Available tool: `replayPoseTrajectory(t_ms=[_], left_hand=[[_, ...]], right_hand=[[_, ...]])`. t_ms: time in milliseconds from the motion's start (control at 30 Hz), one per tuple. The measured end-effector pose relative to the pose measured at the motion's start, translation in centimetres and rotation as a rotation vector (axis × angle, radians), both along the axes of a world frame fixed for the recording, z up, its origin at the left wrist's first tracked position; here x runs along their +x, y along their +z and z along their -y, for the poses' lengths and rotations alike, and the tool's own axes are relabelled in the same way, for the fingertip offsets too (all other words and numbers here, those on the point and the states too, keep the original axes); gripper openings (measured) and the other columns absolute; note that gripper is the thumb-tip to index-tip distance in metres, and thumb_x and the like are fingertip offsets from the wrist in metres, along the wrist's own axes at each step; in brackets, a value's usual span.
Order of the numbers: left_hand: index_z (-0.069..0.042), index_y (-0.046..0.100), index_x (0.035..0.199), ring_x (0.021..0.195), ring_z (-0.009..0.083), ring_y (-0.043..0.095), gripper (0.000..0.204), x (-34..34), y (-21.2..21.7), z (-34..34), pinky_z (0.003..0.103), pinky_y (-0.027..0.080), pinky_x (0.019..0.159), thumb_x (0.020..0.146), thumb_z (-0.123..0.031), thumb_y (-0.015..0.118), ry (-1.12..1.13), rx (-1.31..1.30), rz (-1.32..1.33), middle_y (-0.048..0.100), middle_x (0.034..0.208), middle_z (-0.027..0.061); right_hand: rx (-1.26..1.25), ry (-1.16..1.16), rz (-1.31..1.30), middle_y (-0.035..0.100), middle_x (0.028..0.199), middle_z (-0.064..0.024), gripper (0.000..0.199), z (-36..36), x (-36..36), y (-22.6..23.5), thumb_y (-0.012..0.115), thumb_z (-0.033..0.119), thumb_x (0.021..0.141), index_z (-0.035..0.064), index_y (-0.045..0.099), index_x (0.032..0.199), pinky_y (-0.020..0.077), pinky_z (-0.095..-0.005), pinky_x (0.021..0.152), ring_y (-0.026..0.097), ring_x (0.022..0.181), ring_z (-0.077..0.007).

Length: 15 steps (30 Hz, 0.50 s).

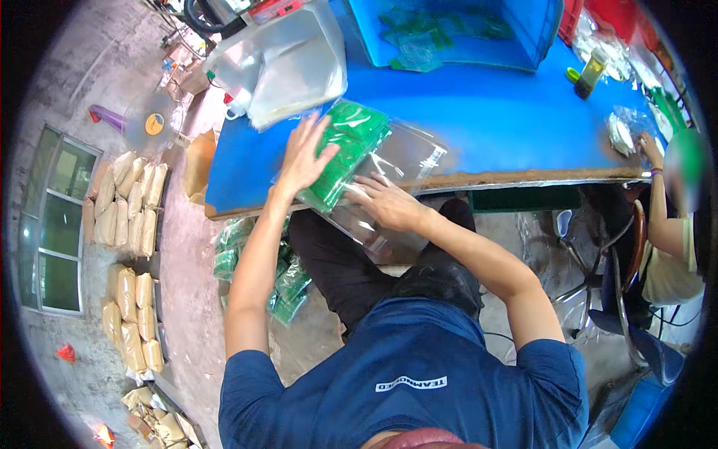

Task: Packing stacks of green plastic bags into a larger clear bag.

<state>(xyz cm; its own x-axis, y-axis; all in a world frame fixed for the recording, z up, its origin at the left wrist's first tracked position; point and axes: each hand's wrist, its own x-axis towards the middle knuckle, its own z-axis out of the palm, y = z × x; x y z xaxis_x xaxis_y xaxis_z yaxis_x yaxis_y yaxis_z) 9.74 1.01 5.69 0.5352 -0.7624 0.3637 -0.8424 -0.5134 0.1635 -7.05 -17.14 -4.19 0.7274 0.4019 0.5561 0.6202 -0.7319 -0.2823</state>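
Observation:
A clear plastic bag lies over the near edge of the blue table, holding a stack of green packets. My left hand presses flat on the green packets through the bag, fingers spread. My right hand rests on the bag's clear lower part at the table edge, fingers extended.
A clear plastic tub stands at the table's far left, a blue bin with green packets behind. More green packets lie on the floor by my left leg. Another person sits at the right. Tan sacks line the floor.

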Motion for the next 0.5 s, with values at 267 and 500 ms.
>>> replayPoseTrajectory(t_ms=[267, 500], left_hand=[[-0.017, 0.034, 0.155, 0.15, 0.0355, 0.022, 0.063, 0.0, -2.3, -1.8, 0.051, 0.012, 0.123, 0.1, -0.045, 0.047, -0.158, 0.347, -0.064, 0.027, 0.163, 0.0101], [-0.008, 0.051, 0.14, 0.145, 0.0367, 0.031, 0.059, 2.6, 4.5, -1.0, 0.051, 0.022, 0.12, 0.088, -0.029, 0.068, -0.252, 0.382, -0.113, 0.039, 0.155, 0.0138]], right_hand=[[-0.034, 0.13, -0.159, 0.053, 0.138, -0.0147, 0.04, 3.7, -1.4, 2.4, 0.064, 0.017, 0.089, 0.0045, 0.057, 0.127, 0.0381, -0.0476, 0.11, 0.049, 0.131, -0.0347], [0.151, -0.457, -0.202, 0.053, 0.135, -0.0236, 0.051, 24.3, 0.9, 7.9, 0.069, 0.029, 0.092, 0.0035, 0.052, 0.132, 0.0433, -0.0449, 0.106, 0.051, 0.126, -0.0413]])
